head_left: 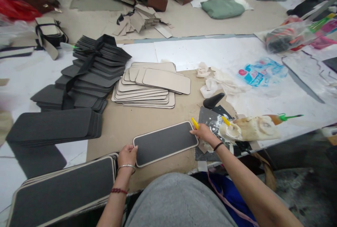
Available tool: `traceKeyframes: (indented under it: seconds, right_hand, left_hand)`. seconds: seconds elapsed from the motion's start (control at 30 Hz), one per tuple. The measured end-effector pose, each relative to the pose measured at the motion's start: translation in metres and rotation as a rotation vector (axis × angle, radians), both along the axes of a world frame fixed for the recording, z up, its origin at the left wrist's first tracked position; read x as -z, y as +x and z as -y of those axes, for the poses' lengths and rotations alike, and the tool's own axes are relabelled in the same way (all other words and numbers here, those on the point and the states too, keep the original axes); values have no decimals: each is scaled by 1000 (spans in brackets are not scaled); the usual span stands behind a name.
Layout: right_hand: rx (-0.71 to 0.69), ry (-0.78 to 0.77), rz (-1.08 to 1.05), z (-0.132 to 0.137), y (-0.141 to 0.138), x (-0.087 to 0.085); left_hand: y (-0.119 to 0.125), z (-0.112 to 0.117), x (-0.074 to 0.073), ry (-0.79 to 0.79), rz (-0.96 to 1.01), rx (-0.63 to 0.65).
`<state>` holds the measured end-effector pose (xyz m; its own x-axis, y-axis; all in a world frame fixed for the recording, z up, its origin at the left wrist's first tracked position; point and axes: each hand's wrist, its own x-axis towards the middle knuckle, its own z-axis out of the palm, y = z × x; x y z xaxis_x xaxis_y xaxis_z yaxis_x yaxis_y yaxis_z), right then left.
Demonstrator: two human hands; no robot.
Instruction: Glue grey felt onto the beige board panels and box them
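Note:
A dark grey rounded panel with a pale border (164,142) lies flat on the brown cardboard sheet (123,125) in front of me. My left hand (127,155) rests at the panel's left end, fingers curled onto its edge. My right hand (203,133) is at the panel's right end, closed round a yellow-handled tool (195,123). Just right of that hand sits a glue-smeared dark board (210,121) with a crusted glue bottle (252,128) lying on it.
A pile of beige panels (150,85) lies behind the work piece, and stacks of dark panels (89,72) to the left. Finished bordered panels (63,190) are stacked at the near left. Crumpled white rags (216,79) and plastic bags (286,37) lie to the right.

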<state>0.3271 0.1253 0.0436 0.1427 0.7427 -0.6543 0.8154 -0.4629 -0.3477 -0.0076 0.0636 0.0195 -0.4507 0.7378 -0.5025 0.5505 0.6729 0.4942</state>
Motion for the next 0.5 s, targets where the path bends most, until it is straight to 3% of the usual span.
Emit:
traceKeyframes:
  seconds: [0.3, 0.5]
  right_hand:
    - [34, 47, -47, 3, 3, 4]
    - [99, 112, -233, 6, 2, -29]
  left_hand:
    - [5, 1, -4, 55, 80, -84]
    - [3, -4, -29, 213, 193, -116]
